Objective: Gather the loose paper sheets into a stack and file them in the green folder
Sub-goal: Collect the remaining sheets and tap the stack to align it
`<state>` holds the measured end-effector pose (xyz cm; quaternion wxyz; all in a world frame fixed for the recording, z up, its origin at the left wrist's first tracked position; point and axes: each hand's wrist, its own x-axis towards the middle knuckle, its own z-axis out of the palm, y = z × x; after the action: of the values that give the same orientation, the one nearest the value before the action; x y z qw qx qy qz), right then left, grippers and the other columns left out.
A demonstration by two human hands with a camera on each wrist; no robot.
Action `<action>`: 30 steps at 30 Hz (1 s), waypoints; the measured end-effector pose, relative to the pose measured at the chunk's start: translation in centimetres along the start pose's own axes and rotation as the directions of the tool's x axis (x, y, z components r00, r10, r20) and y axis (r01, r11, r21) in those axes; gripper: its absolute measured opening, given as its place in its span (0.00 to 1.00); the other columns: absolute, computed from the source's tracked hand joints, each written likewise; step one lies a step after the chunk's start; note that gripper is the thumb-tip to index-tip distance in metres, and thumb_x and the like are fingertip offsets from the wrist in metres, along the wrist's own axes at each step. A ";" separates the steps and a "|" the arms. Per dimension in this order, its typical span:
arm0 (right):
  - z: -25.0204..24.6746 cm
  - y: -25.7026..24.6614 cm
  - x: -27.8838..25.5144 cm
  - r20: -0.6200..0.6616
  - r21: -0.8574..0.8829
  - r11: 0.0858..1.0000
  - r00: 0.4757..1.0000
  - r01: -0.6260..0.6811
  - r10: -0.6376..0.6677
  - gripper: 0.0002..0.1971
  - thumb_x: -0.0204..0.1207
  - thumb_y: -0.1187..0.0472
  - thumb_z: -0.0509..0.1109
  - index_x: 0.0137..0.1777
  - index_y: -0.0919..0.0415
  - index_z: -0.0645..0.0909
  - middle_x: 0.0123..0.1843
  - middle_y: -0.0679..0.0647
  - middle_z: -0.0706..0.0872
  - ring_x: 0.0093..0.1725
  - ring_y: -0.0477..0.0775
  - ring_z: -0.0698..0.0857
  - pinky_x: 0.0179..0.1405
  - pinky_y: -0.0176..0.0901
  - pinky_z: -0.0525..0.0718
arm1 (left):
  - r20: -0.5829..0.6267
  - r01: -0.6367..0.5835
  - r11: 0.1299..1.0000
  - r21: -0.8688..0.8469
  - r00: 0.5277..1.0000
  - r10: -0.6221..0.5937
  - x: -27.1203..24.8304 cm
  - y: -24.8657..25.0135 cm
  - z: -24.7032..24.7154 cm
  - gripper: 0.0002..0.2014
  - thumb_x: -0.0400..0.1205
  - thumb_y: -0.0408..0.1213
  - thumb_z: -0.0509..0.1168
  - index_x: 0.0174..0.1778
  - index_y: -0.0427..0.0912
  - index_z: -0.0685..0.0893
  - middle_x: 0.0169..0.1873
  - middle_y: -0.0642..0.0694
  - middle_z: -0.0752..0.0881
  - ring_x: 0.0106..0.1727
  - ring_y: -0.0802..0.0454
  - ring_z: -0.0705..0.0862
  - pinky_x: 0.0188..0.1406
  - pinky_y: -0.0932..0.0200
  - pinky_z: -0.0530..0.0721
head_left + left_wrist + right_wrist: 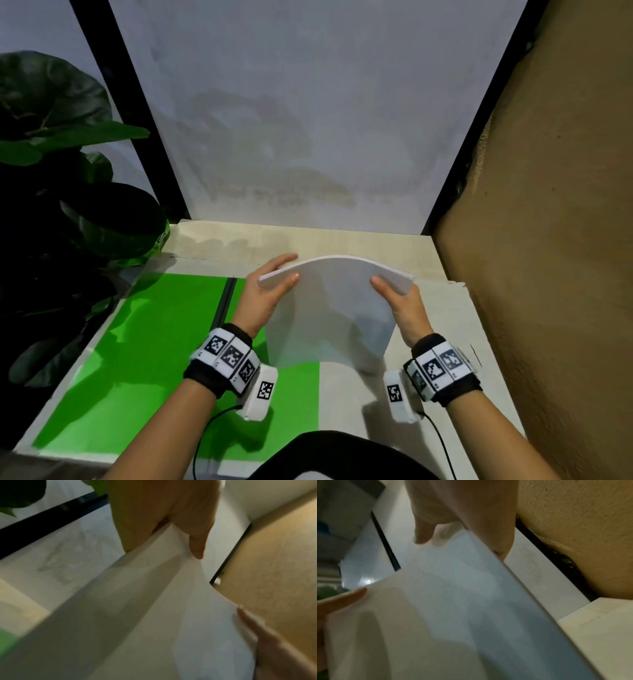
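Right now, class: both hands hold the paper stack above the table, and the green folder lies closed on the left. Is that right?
Not quite: the head view shows the folder lying open. Both hands, left and right, do hold the stack.

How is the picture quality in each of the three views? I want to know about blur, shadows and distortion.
Head view: mostly sharp, wide-angle bending of the black frame bars, hand shadows falling on the open green folder. Left wrist view: strong motion blur, and a broad grey shadow crosses the white paper stack. Right wrist view: soft and blurred, the stack shaded bluish-grey, with a small glare spot at far left.
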<state>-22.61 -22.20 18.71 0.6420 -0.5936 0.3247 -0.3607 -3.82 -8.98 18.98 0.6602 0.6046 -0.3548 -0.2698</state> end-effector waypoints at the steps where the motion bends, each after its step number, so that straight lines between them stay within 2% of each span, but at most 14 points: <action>1: 0.1 0.4 0.0 0.008 -0.014 0.999 1.000 -0.029 0.030 0.26 0.49 0.36 0.80 0.41 0.53 0.86 0.35 0.44 0.92 0.38 0.44 0.89 0.42 0.39 0.87 | -0.021 0.065 0.998 -0.025 0.998 -0.065 -0.2 -0.7 0.2 0.21 0.62 0.43 0.75 0.52 0.49 0.85 0.40 0.58 0.91 0.47 0.58 0.87 0.49 0.63 0.83; 3: 0.4 0.3 -0.1 -0.031 -0.039 0.998 0.999 -0.041 0.040 0.41 0.42 0.23 0.72 0.40 0.62 0.86 0.35 0.49 0.90 0.37 0.49 0.87 0.38 0.41 0.84 | -0.038 0.129 0.990 -0.055 0.991 -0.131 -0.5 -1.2 0.4 0.31 0.58 0.46 0.78 0.57 0.38 0.83 0.41 0.55 0.91 0.46 0.57 0.88 0.50 0.60 0.84; 5: 0.5 -0.2 0.1 -0.074 -0.041 0.999 0.997 -0.025 0.022 0.52 0.41 0.18 0.66 0.36 0.76 0.77 0.32 0.59 0.79 0.33 0.54 0.78 0.32 0.40 0.75 | -0.018 0.074 0.996 -0.054 0.997 -0.075 -0.7 -0.4 0.4 0.29 0.60 0.51 0.75 0.54 0.40 0.84 0.35 0.61 0.91 0.40 0.66 0.87 0.42 0.70 0.83; 7: 0.8 -0.9 0.1 -0.105 -0.006 1.000 0.994 0.009 -0.009 0.43 0.46 0.20 0.66 0.33 0.66 0.75 0.29 0.57 0.71 0.29 0.51 0.71 0.27 0.37 0.69 | -0.026 0.017 0.998 -0.062 1.000 -0.018 -0.5 0.8 0.5 0.33 0.59 0.63 0.69 0.53 0.43 0.84 0.36 0.65 0.90 0.37 0.72 0.84 0.36 0.77 0.79; 8: 0.9 -1.2 0.1 -0.099 0.018 1.000 0.995 0.009 -0.008 0.36 0.55 0.26 0.68 0.33 0.64 0.75 0.28 0.56 0.71 0.28 0.50 0.70 0.26 0.36 0.67 | -0.040 -0.005 0.998 -0.062 0.999 0.002 -0.4 1.1 0.5 0.34 0.60 0.65 0.66 0.54 0.42 0.83 0.38 0.64 0.89 0.38 0.75 0.83 0.35 0.80 0.77; 10: 1.1 -1.5 0.3 -0.104 0.053 0.999 0.995 0.006 0.000 0.22 0.73 0.47 0.67 0.24 0.61 0.72 0.22 0.47 0.74 0.23 0.44 0.71 0.24 0.35 0.66 | -0.067 -0.028 0.999 -0.042 0.997 0.025 -0.2 1.2 0.7 0.26 0.69 0.57 0.61 0.54 0.41 0.84 0.45 0.61 0.85 0.40 0.79 0.81 0.37 0.82 0.76; 11: 1.0 -1.3 0.4 -0.100 0.060 0.998 0.995 0.011 -0.005 0.22 0.76 0.55 0.66 0.20 0.56 0.71 0.18 0.43 0.73 0.20 0.42 0.70 0.23 0.34 0.66 | -0.079 -0.021 0.999 -0.033 0.997 0.019 0.0 1.0 0.7 0.21 0.72 0.51 0.59 0.52 0.43 0.84 0.45 0.58 0.84 0.39 0.78 0.81 0.38 0.81 0.76; 14: 0.9 -1.2 0.9 -0.094 0.026 0.999 0.995 0.023 -0.020 0.22 0.71 0.56 0.65 0.14 0.52 0.69 0.16 0.42 0.70 0.19 0.40 0.68 0.20 0.29 0.65 | -0.103 0.011 0.999 -0.033 0.995 -0.015 0.3 1.0 0.7 0.15 0.72 0.43 0.58 0.49 0.47 0.86 0.42 0.54 0.85 0.34 0.73 0.81 0.33 0.79 0.76; 17: 0.6 -0.9 1.3 -0.064 -0.001 0.999 0.997 0.032 -0.032 0.24 0.74 0.59 0.66 0.15 0.51 0.71 0.17 0.41 0.71 0.20 0.39 0.69 0.21 0.29 0.66 | -0.088 0.016 1.000 -0.022 0.996 -0.018 0.4 0.8 0.7 0.13 0.75 0.40 0.59 0.51 0.45 0.86 0.41 0.57 0.86 0.34 0.72 0.82 0.31 0.79 0.77; 21: 0.3 -1.2 1.5 0.043 -0.013 1.000 0.999 0.022 -0.021 0.10 0.65 0.51 0.68 0.30 0.58 0.80 0.28 0.47 0.80 0.28 0.41 0.77 0.27 0.28 0.73 | -0.061 0.011 1.000 -0.003 0.998 -0.011 0.5 0.7 0.2 0.09 0.75 0.39 0.63 0.46 0.54 0.86 0.34 0.66 0.89 0.35 0.69 0.83 0.33 0.75 0.79; 24: -0.6 0.1 1.7 0.118 -0.048 0.997 0.991 -0.054 0.059 0.05 0.68 0.59 0.73 0.43 0.56 0.85 0.39 0.46 0.88 0.39 0.42 0.86 0.40 0.30 0.82 | 0.013 0.077 0.997 -0.028 0.997 -0.077 0.2 -0.4 -0.5 0.13 0.67 0.42 0.69 0.49 0.53 0.84 0.37 0.61 0.90 0.39 0.66 0.86 0.40 0.71 0.82; 26: -0.9 2.0 1.2 0.109 -0.141 0.980 0.982 -0.137 0.153 0.07 0.71 0.66 0.73 0.44 0.53 0.83 0.43 0.47 0.88 0.49 0.51 0.86 0.45 0.37 0.83 | -0.027 0.180 0.983 -0.024 0.983 -0.180 -0.6 -2.2 -0.4 0.11 0.66 0.38 0.72 0.43 0.51 0.83 0.40 0.55 0.90 0.40 0.59 0.87 0.38 0.69 0.84; 28: -0.4 3.2 0.5 0.039 -0.213 0.960 0.981 -0.180 0.192 0.09 0.71 0.68 0.72 0.42 0.52 0.80 0.43 0.50 0.86 0.51 0.58 0.83 0.44 0.39 0.81 | -0.099 0.232 0.972 0.037 0.969 -0.228 -1.6 -3.2 0.5 0.08 0.72 0.33 0.72 0.38 0.50 0.80 0.36 0.52 0.89 0.39 0.53 0.85 0.31 0.71 0.84; 30: 0.2 2.6 0.3 -0.046 -0.188 0.972 0.990 -0.139 0.133 0.09 0.72 0.68 0.71 0.40 0.52 0.80 0.41 0.51 0.85 0.47 0.58 0.84 0.41 0.39 0.82 | -0.153 0.178 0.982 0.070 0.974 -0.166 -1.9 -2.8 1.5 0.06 0.76 0.29 0.67 0.39 0.46 0.82 0.23 0.58 0.88 0.33 0.65 0.86 0.29 0.69 0.84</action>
<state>-22.08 -22.30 16.12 0.5999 -0.6225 0.4082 -0.2932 -5.91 -8.75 15.96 0.6329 0.6781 -0.2624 -0.2659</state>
